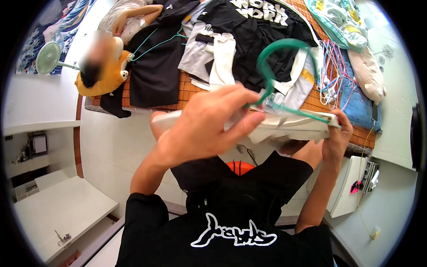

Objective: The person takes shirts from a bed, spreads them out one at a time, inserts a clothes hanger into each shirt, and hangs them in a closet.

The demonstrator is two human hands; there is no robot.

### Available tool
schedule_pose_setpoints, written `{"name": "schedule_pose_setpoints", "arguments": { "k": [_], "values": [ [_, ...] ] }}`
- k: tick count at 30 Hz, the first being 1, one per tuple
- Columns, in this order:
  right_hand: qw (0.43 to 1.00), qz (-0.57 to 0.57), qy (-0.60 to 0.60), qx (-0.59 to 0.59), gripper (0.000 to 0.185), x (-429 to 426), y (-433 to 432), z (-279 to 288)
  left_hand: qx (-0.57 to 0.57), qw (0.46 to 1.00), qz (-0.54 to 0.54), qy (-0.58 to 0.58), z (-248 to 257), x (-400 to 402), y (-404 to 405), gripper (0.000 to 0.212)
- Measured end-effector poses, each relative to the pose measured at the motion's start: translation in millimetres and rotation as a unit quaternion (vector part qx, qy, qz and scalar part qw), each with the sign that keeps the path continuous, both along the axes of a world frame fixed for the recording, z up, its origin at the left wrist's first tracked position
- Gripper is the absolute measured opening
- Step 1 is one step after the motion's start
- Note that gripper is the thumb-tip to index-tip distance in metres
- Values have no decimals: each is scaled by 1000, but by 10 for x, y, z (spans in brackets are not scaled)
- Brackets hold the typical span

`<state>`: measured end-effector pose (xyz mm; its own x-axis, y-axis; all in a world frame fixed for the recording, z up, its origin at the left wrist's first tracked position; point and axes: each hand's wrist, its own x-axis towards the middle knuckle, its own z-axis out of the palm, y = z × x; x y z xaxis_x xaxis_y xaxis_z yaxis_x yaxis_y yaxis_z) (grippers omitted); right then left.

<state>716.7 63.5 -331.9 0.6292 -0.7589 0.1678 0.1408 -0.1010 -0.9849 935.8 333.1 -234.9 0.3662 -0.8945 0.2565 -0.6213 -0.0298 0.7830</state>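
Observation:
My left hand (206, 123), blurred by motion, has its thumb and fingers around the neck of a green clothes hanger (265, 63). The hanger's big hook curves upward beyond the fingertips. One hanger arm slopes right, down to my right hand (337, 137). That hand pinches the corner of a white garment (290, 126) together with the hanger's end. The garment stretches across my lap, and my left hand hides part of it. Just beyond lies a black shirt (247, 43) with white lettering, spread on the bed mat (186, 90).
Several pink, blue and white hangers (330, 73) lie tangled at the right, near a blue cushion (353, 93) and a phone (375, 111). A person (133, 16) lies at the far left beside a yellow plush dog (111, 76). Black trousers (155, 73) bear a teal hanger (156, 45).

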Motion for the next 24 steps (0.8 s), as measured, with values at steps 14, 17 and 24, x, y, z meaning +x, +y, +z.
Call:
{"name": "schedule_pose_setpoints", "arguments": {
  "k": [14, 17, 24],
  "values": [
    [899, 208, 373, -101, 18, -327, -239, 421, -79, 955, 282, -36, 340, 481, 1113, 28],
    [935, 90, 319, -128, 22, -340, -346, 336, -64, 961, 265, -50, 298, 496, 1152, 30],
    [931, 40, 140, -335, 32, 85, 294, 693, -82, 977, 194, -41, 199, 348, 737, 25]
  ]
}}
